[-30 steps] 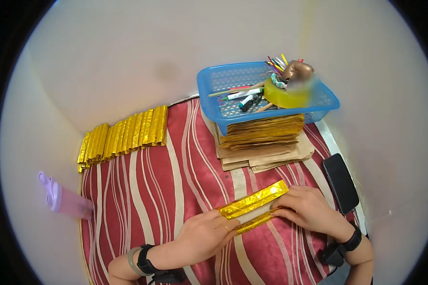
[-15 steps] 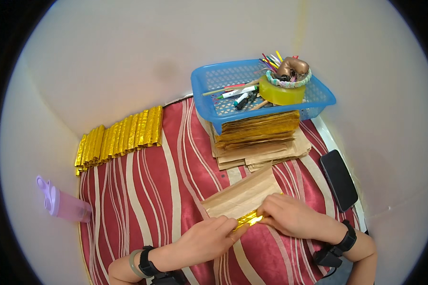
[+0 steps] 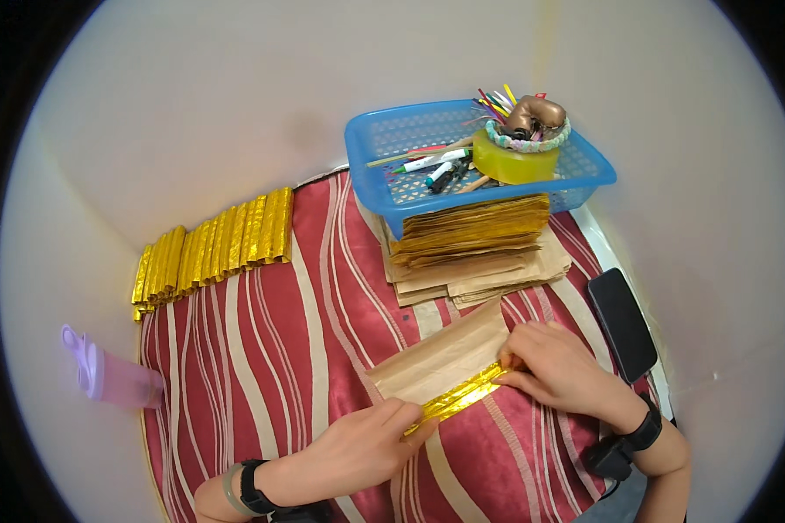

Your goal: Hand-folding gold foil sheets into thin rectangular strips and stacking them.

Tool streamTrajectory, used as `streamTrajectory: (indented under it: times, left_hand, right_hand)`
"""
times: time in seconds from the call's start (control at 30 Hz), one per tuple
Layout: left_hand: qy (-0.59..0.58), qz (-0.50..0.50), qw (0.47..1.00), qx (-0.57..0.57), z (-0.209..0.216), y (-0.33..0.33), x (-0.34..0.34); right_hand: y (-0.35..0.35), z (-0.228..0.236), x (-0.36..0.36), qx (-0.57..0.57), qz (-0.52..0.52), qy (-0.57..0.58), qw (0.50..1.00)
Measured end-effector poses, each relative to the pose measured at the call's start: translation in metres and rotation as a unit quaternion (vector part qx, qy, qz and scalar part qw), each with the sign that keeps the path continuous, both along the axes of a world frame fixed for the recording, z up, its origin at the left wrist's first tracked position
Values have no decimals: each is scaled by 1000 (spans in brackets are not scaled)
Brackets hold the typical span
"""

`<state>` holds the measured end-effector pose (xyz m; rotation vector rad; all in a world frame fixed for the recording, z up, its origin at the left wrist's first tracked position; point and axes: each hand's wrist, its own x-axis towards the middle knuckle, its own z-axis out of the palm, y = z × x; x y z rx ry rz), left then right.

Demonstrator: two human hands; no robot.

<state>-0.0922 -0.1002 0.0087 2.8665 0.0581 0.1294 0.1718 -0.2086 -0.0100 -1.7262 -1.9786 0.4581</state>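
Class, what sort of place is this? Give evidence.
Probably a craft workspace: a partly folded brown-and-gold paper sheet, a row of gold strips, and a blue perforated plastic basket of white marker pens.

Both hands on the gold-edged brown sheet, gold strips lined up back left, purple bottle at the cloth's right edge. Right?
No: the purple bottle is at the left edge of the cloth, as the head view shows. The rest holds: the left hand and right hand are on the gold-edged brown sheet, and the gold strips are lined up back left.
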Motion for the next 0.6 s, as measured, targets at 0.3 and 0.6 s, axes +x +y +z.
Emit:
streamTrajectory:
  times: [0.3,0.6]
  left_hand:
    - [-56,-24,976,209,3,28,-6]
    - [-75,122,989,38,-9,20,17]
  right_hand:
    - [-3,7,-7,157,150,-98,971]
    - [-22,6,-55,-33,287,107,951]
